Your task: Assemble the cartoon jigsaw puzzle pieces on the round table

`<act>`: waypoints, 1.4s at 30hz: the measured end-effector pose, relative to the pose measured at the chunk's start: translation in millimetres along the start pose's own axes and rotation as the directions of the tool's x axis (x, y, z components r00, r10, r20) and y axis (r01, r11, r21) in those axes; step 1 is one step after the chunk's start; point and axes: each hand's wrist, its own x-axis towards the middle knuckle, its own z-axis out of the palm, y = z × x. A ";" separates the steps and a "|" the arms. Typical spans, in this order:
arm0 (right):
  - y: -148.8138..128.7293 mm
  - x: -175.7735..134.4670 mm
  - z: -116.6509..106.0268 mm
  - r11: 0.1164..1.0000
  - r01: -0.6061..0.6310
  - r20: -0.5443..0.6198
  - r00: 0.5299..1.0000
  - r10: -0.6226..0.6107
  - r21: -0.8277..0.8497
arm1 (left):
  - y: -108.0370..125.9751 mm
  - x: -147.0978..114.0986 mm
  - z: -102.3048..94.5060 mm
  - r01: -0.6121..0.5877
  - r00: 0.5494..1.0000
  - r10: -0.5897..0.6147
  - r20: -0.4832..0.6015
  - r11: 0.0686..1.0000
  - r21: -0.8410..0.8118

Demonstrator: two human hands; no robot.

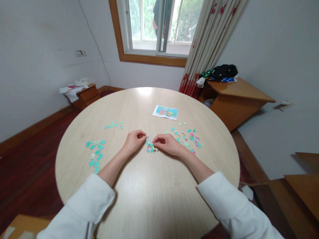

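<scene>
Joined puzzle pieces [150, 148]: likely light, stiff card; best taken by edges. Left hand [134, 142] and right hand [167, 143] adjoin; fingers' closure cannot be told.

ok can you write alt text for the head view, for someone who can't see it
A person's left hand and right hand are at a small patch of jigsaw pieces on a round table. Mostly teal pieces lie to the left, multicoloured pieces to the right, and a printed picture lies beyond, towards a window.
</scene>
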 end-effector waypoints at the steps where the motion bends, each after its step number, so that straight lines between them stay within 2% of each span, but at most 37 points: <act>1: 0.2 0.0 0.0 1.000 0.005 0.003 1.000 -0.005 -0.012 | 1.0 -0.4 -0.4 -0.001 1.000 0.001 0.003 1.000 0.008; 12: 0.1 0.6 0.1 0.998 0.022 0.019 1.000 -0.021 -0.056 | 3.9 0.9 -1.9 -0.027 0.999 0.020 0.041 0.985 0.172; 20: -1.5 0.6 0.4 0.997 0.013 0.030 1.000 -0.010 -0.079 | 7.6 -0.6 -4.6 -0.093 0.995 0.071 0.075 0.931 0.352; 25: -3.0 0.5 1.0 0.997 0.000 0.026 1.000 0.002 -0.079 | 9.5 -1.7 -4.9 -0.096 0.994 0.073 0.076 0.924 0.371; 32: -2.3 1.1 2.0 1.000 -0.004 -0.005 1.000 0.004 0.006 | 9.2 -4.0 -5.5 -0.115 0.993 0.102 0.055 0.931 0.345; 38: -3.3 1.3 0.2 0.999 0.015 -0.050 0.999 -0.013 0.043 | 12.9 -7.8 -11.2 -0.181 0.976 0.121 0.183 0.917 0.357; 42: -3.6 0.3 -4.0 0.997 0.029 -0.103 0.994 -0.020 0.078 | 13.0 -9.6 -14.0 -0.211 0.969 0.139 0.206 0.899 0.383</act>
